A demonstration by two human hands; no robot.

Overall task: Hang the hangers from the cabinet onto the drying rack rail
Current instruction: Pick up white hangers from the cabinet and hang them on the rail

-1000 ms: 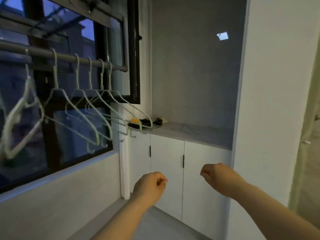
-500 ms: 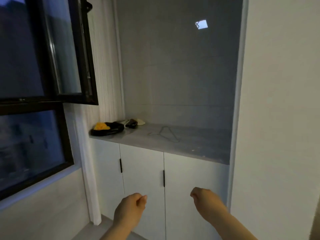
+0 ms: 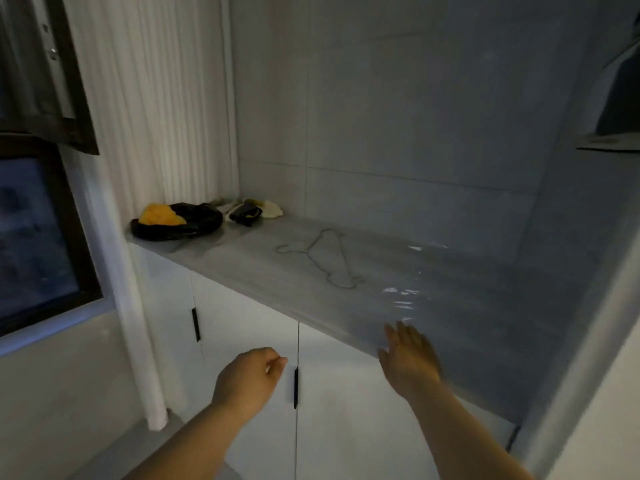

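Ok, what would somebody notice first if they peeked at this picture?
Probably the bright yellow lump sitting in a black bag at the left end of the grey countertop. Next comes the thin wire hanger lying flat mid-counter, with the open right hand stretched out at the counter's front edge.

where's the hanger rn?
Head view: the wire hanger lies flat mid-countertop, right of the black bag, beyond and left of the right hand, which isn't touching it.
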